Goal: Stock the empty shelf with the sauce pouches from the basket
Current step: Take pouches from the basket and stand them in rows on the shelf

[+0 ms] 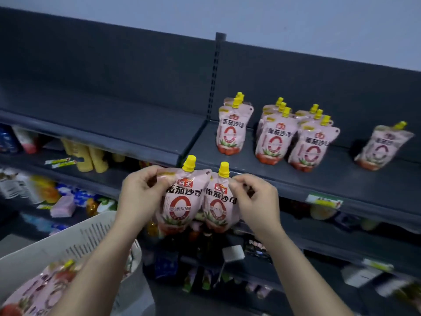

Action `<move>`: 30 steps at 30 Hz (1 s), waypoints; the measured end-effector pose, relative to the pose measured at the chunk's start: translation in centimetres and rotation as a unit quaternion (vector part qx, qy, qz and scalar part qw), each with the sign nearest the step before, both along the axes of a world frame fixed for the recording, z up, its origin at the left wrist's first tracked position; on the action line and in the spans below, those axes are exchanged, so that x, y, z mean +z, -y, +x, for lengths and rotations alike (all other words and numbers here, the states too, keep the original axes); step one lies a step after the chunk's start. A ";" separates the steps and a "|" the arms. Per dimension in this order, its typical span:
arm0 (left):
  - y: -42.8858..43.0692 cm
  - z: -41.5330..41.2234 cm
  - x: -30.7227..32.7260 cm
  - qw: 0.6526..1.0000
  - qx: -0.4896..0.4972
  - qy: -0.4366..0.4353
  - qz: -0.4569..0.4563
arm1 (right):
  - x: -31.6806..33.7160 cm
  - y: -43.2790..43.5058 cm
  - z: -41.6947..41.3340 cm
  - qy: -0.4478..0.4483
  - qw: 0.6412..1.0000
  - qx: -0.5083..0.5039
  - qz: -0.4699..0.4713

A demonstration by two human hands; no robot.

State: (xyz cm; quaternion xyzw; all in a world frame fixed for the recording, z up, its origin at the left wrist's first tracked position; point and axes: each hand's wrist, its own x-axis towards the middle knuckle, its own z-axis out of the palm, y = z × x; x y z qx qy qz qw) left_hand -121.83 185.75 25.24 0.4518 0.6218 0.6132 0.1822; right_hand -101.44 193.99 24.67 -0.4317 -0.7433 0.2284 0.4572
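My left hand (139, 197) pinches the top corner of a pink sauce pouch (180, 201) with a yellow cap. My right hand (255, 201) pinches the top of a second pouch (218, 206) beside it. Both pouches hang upright just below the front edge of the dark shelf (296, 179). On that shelf stand several pouches in short rows (273, 137), and one pouch (382, 147) leans alone at the right. The white basket (86, 238) at lower left holds more pouches (41, 290).
The shelf's left section (114, 124) is bare, split off by a slotted upright post (214, 76). Lower shelves hold bottles and packets (86, 156). A price tag (323, 200) sits on the shelf's front lip.
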 end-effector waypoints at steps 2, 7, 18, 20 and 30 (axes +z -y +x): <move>-1.0 2.8 0.8 1.000 -0.013 -0.004 0.007 | 0.9 -0.6 3.2 -0.008 1.000 -0.013 -0.003; -3.9 10.0 2.1 0.998 -0.057 0.013 0.022 | 3.1 -2.1 11.2 -0.014 0.999 -0.042 0.012; -10.5 24.3 5.4 0.984 -0.148 0.065 0.078 | 7.0 -7.2 26.2 -0.011 0.992 -0.115 0.054; -12.0 26.2 6.0 0.980 -0.167 0.065 0.084 | 7.6 -8.5 28.0 -0.009 0.990 -0.130 0.051; -21.9 33.5 6.7 0.969 -0.215 0.072 0.102 | 9.8 -19.4 33.2 0.008 0.985 -0.166 0.056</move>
